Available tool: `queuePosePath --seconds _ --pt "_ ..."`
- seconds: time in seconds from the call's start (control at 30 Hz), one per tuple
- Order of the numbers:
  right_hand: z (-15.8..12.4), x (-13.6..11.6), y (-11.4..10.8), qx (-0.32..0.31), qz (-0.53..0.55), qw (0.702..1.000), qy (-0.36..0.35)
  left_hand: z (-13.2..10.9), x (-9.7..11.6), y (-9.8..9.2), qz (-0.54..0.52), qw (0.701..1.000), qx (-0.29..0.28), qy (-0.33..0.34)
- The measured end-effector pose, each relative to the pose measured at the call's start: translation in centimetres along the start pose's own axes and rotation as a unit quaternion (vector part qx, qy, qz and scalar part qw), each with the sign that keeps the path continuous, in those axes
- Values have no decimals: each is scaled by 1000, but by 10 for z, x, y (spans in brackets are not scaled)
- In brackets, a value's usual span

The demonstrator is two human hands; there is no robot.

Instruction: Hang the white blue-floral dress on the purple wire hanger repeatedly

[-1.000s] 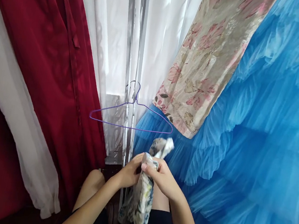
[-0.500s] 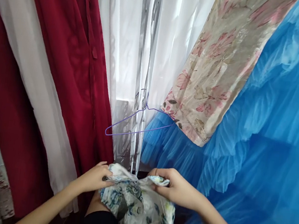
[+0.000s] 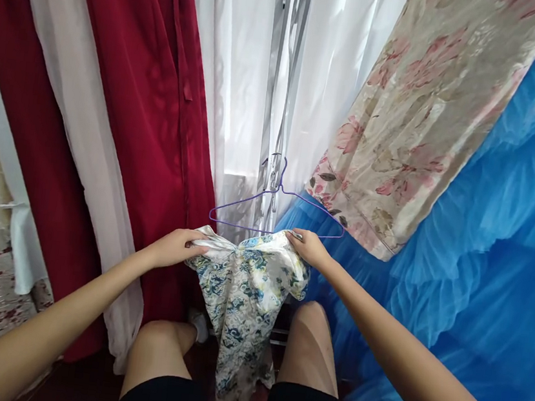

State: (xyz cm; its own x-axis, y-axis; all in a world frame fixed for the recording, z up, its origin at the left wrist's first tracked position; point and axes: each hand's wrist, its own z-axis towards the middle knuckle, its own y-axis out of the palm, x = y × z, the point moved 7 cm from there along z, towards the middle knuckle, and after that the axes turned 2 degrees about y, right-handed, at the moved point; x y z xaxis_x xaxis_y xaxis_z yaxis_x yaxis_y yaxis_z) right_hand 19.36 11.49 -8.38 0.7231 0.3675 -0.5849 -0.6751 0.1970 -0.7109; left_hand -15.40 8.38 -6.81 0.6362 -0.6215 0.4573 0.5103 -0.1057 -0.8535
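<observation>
A white garment with a blue, green and yellow floral print hangs between my two hands, its lower part narrowing down between my knees. My left hand is closed on its upper left edge. On the opposite side, my right hand pinches the upper right edge. Just above the cloth hangs a purple wire clothes hanger, hooked onto silver ribbon-like strips. The garment's top edge reaches close to the hanger's lower bar; whether they touch I cannot tell.
To the left hang long red cloth and a pale pink length. White curtains fall behind the hanger. On the right are a beige floral garment and ruffled blue tulle. My bare knees flank the garment.
Both hands have risen towards the hanger and moved apart. The bunched floral garment has opened out and now hangs down. The camera view has shifted a little.
</observation>
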Motion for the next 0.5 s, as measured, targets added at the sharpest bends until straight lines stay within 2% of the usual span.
queuePosePath --seconds 0.17,0.23,0.3,0.43,0.5 --pt "-20 -8 1 -40 10 999 2 -2 -20 -10 10 999 38 -32" --pt "-28 -15 -3 -55 27 998 4 -5 -16 -21 39 997 65 -25" --pt "-34 -21 -7 -63 52 997 12 -5 0 -37 63 993 95 10" --pt "-42 -33 -8 -71 87 993 22 1 54 -75 99 980 146 97" --pt "-46 -42 -2 -89 111 990 15 9 79 -87 94 976 157 117"
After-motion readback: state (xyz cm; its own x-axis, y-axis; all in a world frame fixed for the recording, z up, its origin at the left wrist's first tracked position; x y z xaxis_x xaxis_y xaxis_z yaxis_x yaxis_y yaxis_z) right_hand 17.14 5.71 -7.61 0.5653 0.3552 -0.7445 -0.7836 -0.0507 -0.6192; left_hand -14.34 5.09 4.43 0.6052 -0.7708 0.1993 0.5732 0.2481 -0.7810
